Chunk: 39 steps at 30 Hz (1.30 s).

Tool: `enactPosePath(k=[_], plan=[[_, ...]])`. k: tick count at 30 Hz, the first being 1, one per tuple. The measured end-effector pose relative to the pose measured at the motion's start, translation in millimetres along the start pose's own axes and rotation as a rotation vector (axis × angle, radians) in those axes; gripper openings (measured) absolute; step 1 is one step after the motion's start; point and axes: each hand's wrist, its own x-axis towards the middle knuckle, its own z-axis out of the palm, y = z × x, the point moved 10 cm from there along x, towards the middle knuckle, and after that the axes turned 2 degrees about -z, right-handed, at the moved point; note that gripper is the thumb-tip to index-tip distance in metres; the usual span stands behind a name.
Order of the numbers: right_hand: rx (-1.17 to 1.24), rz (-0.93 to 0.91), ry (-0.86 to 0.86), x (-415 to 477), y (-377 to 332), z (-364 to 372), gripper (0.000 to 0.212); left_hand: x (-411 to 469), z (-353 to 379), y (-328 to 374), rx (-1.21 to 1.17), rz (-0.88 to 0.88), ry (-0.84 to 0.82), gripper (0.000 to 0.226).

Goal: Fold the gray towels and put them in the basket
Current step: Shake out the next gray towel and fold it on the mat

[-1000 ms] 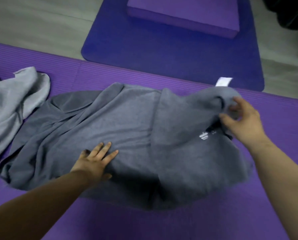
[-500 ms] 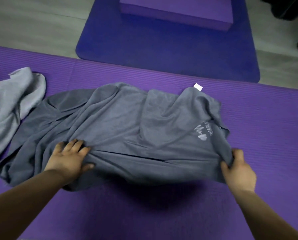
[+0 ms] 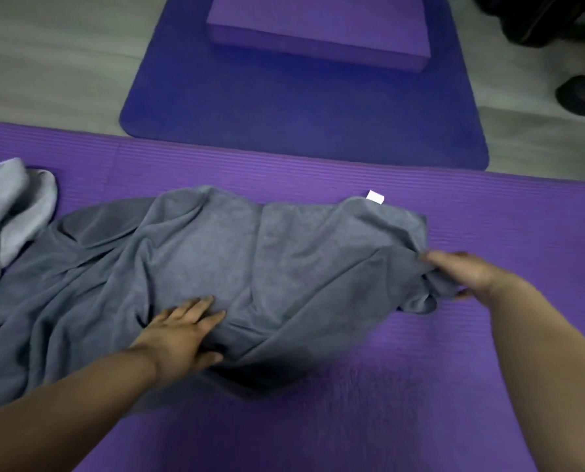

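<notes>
Dark towel lies spread and creased across the middle of the mat, with 1 fold line running down it. A white tag sticks out at its corner toward the mat's far edge. Left hand is flat on the dark towel near the mat's near side, fingers straight and a little spread, pressing the cloth down, holding nothing. Right hand is over the mat's right part, blurred, fingers and thumb closed round a bunched wad of the dark towel's right edge. Light towel is heaped at the mat's left end, touching the dark towel, partly cut off by the frame. Blue mat lies on the floor just beyond the mat's far edge, and 1 purple block sits on it, farther from the mat
</notes>
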Motion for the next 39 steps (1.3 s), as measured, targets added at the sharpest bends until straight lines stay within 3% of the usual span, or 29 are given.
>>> enactPosePath(k=[2,3,6,10,14,16,18,21,24,28,35,39], plan=[[-0.012,-0.003,0.315,10,-5,-34,0.041,0,-3,-2,0.014,0.003,0.028,0.063],[-0.003,0.003,0.391,16,-5,-37,0.046,2,-6,-3,0.009,0.002,0.049,0.06],[0.005,-0.028,0.305,39,-8,1,0.055,5,-8,-4,-0.029,0.007,0.05,0.061],[-0.156,-0.136,0.264,34,-19,13,0.029,7,-7,3,-0.074,0.022,0.015,0.043],[-0.1,-0.253,0.52,-5,-28,-83,0.03,7,-7,23,0.0,0.095,-0.022,0.059],[-0.065,-0.218,0.632,-19,-18,-133,0.048,9,-8,49,0.008,0.171,-0.055,0.079],[-0.149,-0.116,0.628,-27,5,-152,0.08,16,-12,71,0.019,0.2,-0.059,0.079],[-0.18,0.008,0.66,-43,49,-137,0.078,26,-22,82,0.039,0.179,-0.002,0.093],[-0.123,0.113,0.51,-47,88,-70,0.064,30,-20,82,0.088,0.166,-0.012,0.07],[-0.45,0.06,0.104,-54,95,13,0.065,18,-15,78,0.047,0.197,-0.064,0.066],[-0.596,0.046,0.195,-92,117,-10,0.049,2,-52,56,0.029,0.158,-0.067,0.051],[-0.786,-0.186,0.086,-74,107,21,0.061,22,-74,86,-0.023,0.151,0.011,0.052]])
